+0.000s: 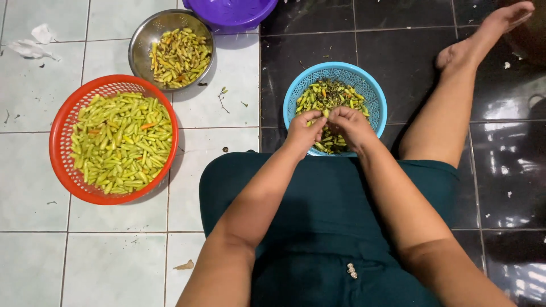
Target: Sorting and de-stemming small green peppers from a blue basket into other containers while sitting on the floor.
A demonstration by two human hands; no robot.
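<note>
Green chili pepper (pixel 326 113), small and slim, sits pinched between both my hands just above the round blue plastic basket (pixel 372 94), which holds more green peppers mixed with dark stems. My left hand (pixel 305 128) has its fingers (pixel 314 116) pressed together on one end of the pepper; my right hand (pixel 348 122) closes its fingers on the other end, the two hands touching over the basket's near side.

I am seated on the floor, dark green shorts (pixel 330 227) filling the lower middle, one bare leg (pixel 455 96) stretched out to the right. The floor splits in two: glossy black tiles (pixel 506 170) under the blue basket and leg, pale grey-white tiles (pixel 114 256) to the left, flecked with stem scraps and torn paper bits (pixel 34 42). On the pale tiles stand a round red plastic basket (pixel 60 125) heaped with green peppers, a steel colander bowl (pixel 139 45) of yellowish peppers beyond it, and a purple plastic basin (pixel 230 11) at the top edge.
</note>
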